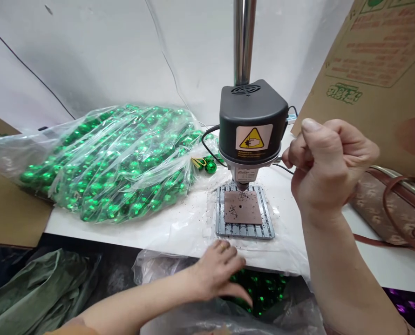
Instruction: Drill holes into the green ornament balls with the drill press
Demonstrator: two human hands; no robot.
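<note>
My left hand (221,270) is above an open clear plastic bag of shiny green balls (263,291), thumb spread from the fingers, with nothing visible in it. My right hand (328,160) is closed in a fist on the lever (277,161) at the right side of a small black drill press (252,121); most of the lever is hidden by the fingers. Under the chuck (242,186), a brown square board (242,209) with a small dark hole lies on the grooved metal base (245,231). Dark crumbs are scattered over the board and base.
A tied clear bag of green faceted balls (123,163) fills the left of the white table (98,232). Right of the press stand a cardboard box (378,79) and a patterned handbag (378,204). A steel column (244,42) rises behind the press. Green cloth (36,288) lies lower left.
</note>
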